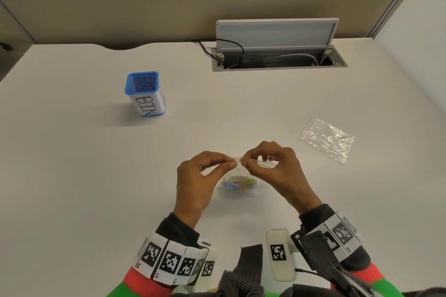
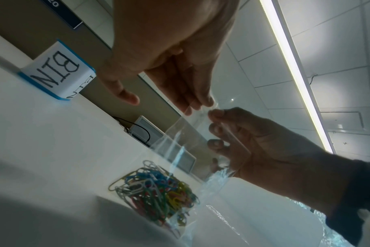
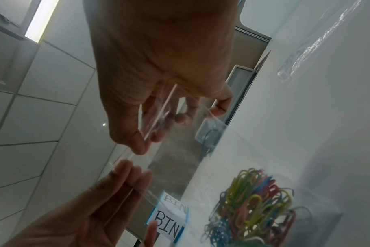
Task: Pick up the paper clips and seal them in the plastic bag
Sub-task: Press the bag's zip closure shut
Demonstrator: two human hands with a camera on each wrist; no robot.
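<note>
A clear zip plastic bag (image 1: pixel 264 163) hangs between my two hands just above the white table (image 1: pixel 96 176), its bottom resting on the surface. Several coloured paper clips (image 1: pixel 239 182) lie heaped inside the bag's bottom, plainly seen in the left wrist view (image 2: pixel 156 192) and the right wrist view (image 3: pixel 254 208). My left hand (image 1: pixel 230 161) holds the left end of the bag's top strip with its fingertips (image 2: pixel 197 105). My right hand (image 1: pixel 245 163) pinches the strip right beside it, thumb (image 3: pixel 137 143) on the near side. The rest of the strip runs under my right fingers.
A second, crumpled clear bag (image 1: pixel 327 138) lies flat to the right. A blue mesh cup labelled BIN (image 1: pixel 144 94) stands at the back left. An open cable hatch (image 1: pixel 277 55) with black cords sits at the table's far edge.
</note>
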